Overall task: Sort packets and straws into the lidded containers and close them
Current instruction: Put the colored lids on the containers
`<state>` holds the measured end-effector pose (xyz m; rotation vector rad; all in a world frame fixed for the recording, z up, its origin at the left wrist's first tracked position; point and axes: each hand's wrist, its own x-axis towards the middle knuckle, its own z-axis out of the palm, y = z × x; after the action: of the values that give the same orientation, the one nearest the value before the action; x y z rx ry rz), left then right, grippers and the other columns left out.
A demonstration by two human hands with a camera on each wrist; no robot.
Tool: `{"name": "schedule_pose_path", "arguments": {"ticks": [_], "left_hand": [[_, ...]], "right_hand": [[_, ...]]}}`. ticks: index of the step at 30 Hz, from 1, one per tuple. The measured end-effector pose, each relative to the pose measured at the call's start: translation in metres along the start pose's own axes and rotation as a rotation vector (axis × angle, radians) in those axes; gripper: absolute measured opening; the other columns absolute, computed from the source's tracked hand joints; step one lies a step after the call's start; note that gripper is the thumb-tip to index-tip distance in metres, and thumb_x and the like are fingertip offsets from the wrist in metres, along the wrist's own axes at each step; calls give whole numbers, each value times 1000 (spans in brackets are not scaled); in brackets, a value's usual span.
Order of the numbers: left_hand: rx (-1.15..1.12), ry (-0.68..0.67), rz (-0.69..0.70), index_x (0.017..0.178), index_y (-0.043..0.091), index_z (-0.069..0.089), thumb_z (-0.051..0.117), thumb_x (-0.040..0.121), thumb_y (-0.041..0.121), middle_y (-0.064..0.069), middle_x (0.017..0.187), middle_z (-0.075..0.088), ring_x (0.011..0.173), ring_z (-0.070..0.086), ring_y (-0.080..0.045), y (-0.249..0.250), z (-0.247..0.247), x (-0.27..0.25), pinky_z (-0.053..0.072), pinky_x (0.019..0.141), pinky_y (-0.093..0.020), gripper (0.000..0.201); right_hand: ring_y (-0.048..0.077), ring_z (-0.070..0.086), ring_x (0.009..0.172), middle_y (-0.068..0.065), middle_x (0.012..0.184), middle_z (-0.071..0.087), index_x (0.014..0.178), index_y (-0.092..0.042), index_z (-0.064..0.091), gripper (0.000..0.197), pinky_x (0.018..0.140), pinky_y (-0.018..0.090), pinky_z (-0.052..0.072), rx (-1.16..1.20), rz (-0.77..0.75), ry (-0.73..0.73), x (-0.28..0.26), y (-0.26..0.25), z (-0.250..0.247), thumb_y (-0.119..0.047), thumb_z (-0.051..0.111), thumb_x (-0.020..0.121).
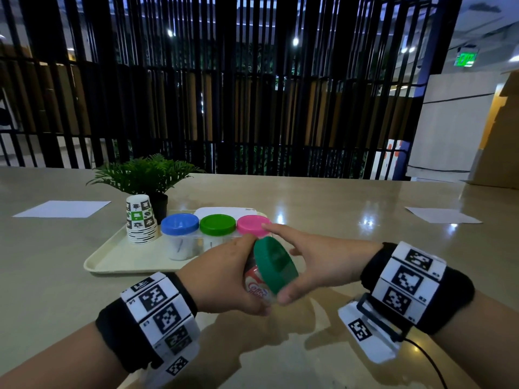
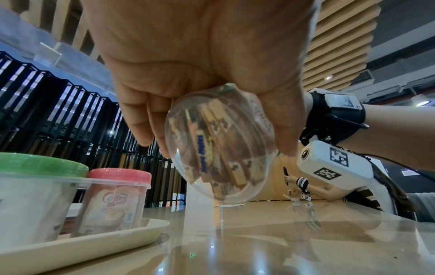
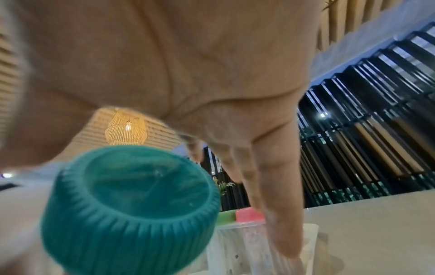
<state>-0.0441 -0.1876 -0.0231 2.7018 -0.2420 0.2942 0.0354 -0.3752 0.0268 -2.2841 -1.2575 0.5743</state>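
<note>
My left hand [image 1: 224,276] grips a clear container [image 1: 254,279] of packets, tilted toward the right, just above the table. From underneath, the left wrist view shows the container [image 2: 219,148] with brown packets inside, held by my left hand [image 2: 200,55]. A dark green lid [image 1: 275,265] sits on its mouth. My right hand [image 1: 317,259] spans the lid, thumb against the lower rim, fingers stretched straight past the far rim. The right wrist view is blurred: the lid [image 3: 132,204] lies under my right hand [image 3: 188,65].
A cream tray [image 1: 112,256] holds three closed containers with a blue lid [image 1: 179,223], a green lid [image 1: 217,223] and a pink lid [image 1: 251,224], plus stacked paper cups [image 1: 140,220]. A potted plant [image 1: 146,175] stands behind. Paper sheets [image 1: 61,209] lie on the table.
</note>
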Motion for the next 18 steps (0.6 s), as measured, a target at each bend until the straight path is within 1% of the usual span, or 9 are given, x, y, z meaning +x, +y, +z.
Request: {"name": "schedule_pose_path", "arguments": {"ticks": [1, 3, 5, 8, 10, 11, 14, 16, 18], "left_hand": [[-12, -1, -6, 129, 35, 36, 80, 49, 60, 19, 117, 54, 102, 56, -1, -1, 0, 1, 52, 87, -29, 95], [-30, 3, -7, 130, 35, 35, 80, 48, 60, 20, 116, 55, 101, 57, 0, 0, -1, 2, 53, 87, -28, 97], [-27, 15, -4, 131, 34, 36, 82, 50, 57, 20, 115, 55, 100, 56, 0, 1, -3, 3, 52, 87, -26, 96], [-2, 31, -5, 130, 35, 36, 83, 50, 57, 20, 115, 53, 100, 55, 1, 3, -2, 3, 51, 86, -25, 96], [18, 44, -8, 129, 35, 37, 79, 47, 63, 20, 115, 53, 100, 54, 0, 4, -1, 3, 51, 85, -26, 95], [29, 52, -9, 128, 35, 37, 76, 46, 65, 19, 115, 53, 99, 55, 0, 4, 0, 3, 52, 85, -28, 95], [45, 73, -16, 126, 35, 38, 70, 43, 69, 18, 114, 53, 99, 55, -3, 3, 4, 4, 52, 83, -31, 95], [41, 75, -17, 126, 35, 39, 72, 44, 67, 18, 115, 53, 99, 55, -3, 3, 5, 5, 53, 83, -31, 94], [29, 65, -16, 125, 36, 39, 76, 47, 63, 18, 115, 52, 100, 55, -2, 3, 5, 4, 53, 84, -29, 91]], "right_hand": [[-4, 31, 118, -23, 135, 26, 147, -43, 10, 108, 74, -3, 35, -69, -33, -6, -1, 1, -1, -31, 83, 69], [-4, 29, 120, -22, 134, 23, 145, -44, 13, 109, 76, -4, 37, -167, -100, 21, -1, 2, -1, -22, 86, 67], [0, 38, 119, -18, 133, 32, 141, -43, 22, 101, 87, 6, 44, -180, -141, 78, 3, 3, -1, -21, 86, 67], [4, 50, 114, -15, 127, 47, 136, -39, 32, 89, 94, 26, 51, -131, -120, 109, 6, 4, 0, -39, 85, 64], [6, 56, 107, -14, 119, 55, 132, -34, 38, 80, 91, 32, 53, -68, -71, 118, 7, 4, 1, -50, 81, 66], [7, 58, 102, -13, 114, 57, 128, -33, 41, 73, 87, 32, 54, -48, -42, 127, 7, 5, 2, -55, 77, 68], [13, 65, 75, -9, 95, 62, 103, -34, 47, 45, 65, 26, 56, 6, 48, 141, 6, 1, 7, -66, 63, 74], [21, 69, 69, 0, 94, 66, 96, -32, 50, 52, 64, 30, 56, -4, 110, 129, 6, -1, 9, -78, 49, 70], [24, 71, 82, 4, 110, 65, 114, -25, 50, 77, 71, 33, 58, -5, 150, 83, 5, 1, 6, -81, 41, 61]]}}
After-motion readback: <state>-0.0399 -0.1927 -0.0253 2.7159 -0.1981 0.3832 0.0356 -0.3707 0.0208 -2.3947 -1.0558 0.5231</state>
